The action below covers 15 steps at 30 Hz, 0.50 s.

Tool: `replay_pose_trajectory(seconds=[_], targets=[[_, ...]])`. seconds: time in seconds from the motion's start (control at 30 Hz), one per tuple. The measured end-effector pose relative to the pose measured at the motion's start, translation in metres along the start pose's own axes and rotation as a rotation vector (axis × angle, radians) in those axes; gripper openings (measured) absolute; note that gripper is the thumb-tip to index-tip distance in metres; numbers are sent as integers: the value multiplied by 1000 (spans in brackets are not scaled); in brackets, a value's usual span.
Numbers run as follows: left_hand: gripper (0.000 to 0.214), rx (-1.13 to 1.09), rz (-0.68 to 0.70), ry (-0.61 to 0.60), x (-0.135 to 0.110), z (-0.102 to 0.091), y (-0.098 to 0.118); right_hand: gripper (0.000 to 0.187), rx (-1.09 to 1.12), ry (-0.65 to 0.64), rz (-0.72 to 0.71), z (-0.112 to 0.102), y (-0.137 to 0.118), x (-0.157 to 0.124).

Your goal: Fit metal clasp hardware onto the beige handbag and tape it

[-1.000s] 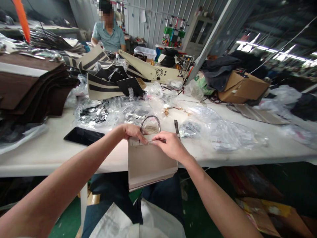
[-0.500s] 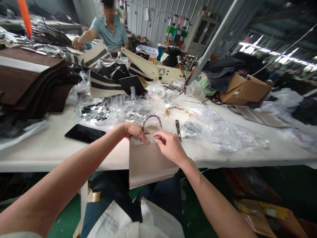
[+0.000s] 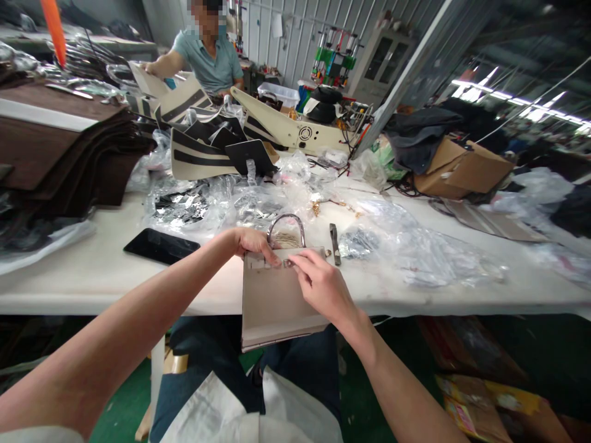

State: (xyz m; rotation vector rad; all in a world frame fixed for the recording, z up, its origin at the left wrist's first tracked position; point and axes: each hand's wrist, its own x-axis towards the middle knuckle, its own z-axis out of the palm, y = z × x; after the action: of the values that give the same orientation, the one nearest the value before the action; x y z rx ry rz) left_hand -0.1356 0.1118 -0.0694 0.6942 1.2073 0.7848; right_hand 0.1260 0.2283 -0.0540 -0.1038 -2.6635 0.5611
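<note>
A beige handbag [image 3: 274, 304] with a curved handle [image 3: 302, 227] leans over the table's front edge above my lap. My left hand [image 3: 255, 243] grips its upper left edge, thumb lying on the front panel. Fingertips of my right hand [image 3: 325, 284] are pinched at a small metal fitting [image 3: 287, 263] near the top of that panel; its exact kind is too small to tell. Short slits or marks show in the panel beside my left thumb. A dark flat metal tool [image 3: 335, 244] lies just right of the bag.
A black phone [image 3: 161, 246] lies to the left. Plastic bags of metal pieces [image 3: 184, 206] spread behind the handbag, with more clear plastic [image 3: 429, 258] at right. Stacked brown panels [image 3: 60, 147] stand far left. Across the table sits a co-worker [image 3: 210, 64] beside striped beige pieces [image 3: 201, 157].
My right hand has shifted slightly right and down, so the small metal fitting now shows. The co-worker's hand now holds a pale piece. The whole view has shifted a little.
</note>
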Motion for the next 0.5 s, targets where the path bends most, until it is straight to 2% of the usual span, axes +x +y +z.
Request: replay_pose_trajectory(seconds=[0.17, 0.5], targets=[[68, 5, 3, -9, 1, -1, 0, 48, -39, -7, -23, 2, -4, -3], [59, 19, -45, 18, 6, 3, 3, 42, -25, 12, 39, 10, -4, -6]])
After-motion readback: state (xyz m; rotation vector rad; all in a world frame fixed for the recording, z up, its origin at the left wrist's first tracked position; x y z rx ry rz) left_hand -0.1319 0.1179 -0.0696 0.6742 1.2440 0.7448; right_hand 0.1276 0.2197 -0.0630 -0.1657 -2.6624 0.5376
